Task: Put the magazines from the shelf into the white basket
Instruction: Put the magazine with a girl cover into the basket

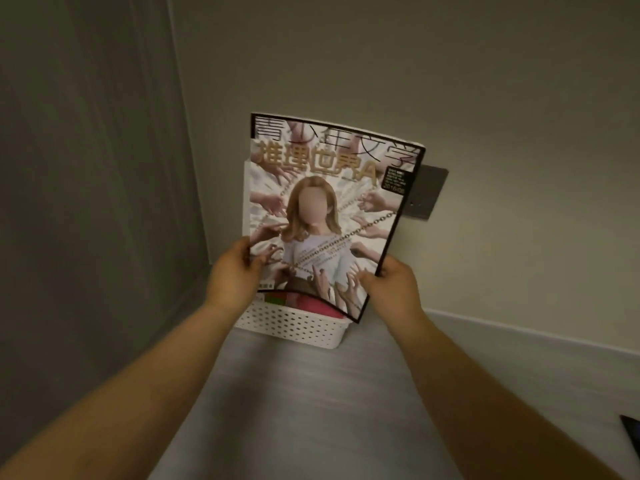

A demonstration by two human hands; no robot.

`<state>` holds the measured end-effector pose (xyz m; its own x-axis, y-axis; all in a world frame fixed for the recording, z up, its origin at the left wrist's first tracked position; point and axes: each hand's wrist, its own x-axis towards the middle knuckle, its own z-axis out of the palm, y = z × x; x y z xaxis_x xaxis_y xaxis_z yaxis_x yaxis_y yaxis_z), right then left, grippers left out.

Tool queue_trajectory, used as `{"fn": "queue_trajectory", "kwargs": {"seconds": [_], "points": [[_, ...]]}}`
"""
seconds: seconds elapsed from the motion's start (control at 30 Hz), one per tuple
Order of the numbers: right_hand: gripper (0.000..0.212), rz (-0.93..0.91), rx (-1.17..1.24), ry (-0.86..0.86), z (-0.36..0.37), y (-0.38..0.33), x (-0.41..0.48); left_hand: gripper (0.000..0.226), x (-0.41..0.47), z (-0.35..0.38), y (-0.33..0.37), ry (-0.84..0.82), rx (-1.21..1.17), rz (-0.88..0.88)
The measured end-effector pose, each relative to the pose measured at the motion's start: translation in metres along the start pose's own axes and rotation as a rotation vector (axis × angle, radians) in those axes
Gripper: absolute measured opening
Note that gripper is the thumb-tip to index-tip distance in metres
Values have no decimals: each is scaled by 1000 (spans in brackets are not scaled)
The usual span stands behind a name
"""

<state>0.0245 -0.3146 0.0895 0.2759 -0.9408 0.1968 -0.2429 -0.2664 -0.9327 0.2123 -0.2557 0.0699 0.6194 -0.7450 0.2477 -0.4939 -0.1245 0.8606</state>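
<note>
Holding magazine (329,216) upright over white basket (294,329): left hand (233,278) and right hand (389,287) pinch its lower corners, both arms extended.

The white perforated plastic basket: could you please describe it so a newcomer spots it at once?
Look to the corner where the grey floor meets the beige wall. The white perforated plastic basket sits there, below the glossy magazine held in both hands; only it has dotted holes.

Home interior, prob. a bedroom or hallway corner.
Plain beige walls (485,81), grey wall switch plate (429,194), grey wood-look surface (294,393) w/ white basket (294,327) holding magazines; dim indoor light.
</note>
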Motion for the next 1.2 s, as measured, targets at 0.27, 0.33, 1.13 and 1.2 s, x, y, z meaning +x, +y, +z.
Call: {"fn": "queue_trajectory", "kwargs": {"seconds": [0.27, 0.33, 1.13, 1.2], "points": [[32, 156, -160, -25, 51, 30, 41, 28, 42, 1, -47, -107, 254, -100], [33, 202, -170, -32, 60, 41, 46, 26, 44, 4, -56, -107, 251, -126], [52, 48, -161, 105, 64, 51, 37, 56, 47, 27, -65, -111, 238, -107], [50, 44, -250, 76, 53, 50, 27, 52, 35, 25, -60, -46, 158, -78]]}}
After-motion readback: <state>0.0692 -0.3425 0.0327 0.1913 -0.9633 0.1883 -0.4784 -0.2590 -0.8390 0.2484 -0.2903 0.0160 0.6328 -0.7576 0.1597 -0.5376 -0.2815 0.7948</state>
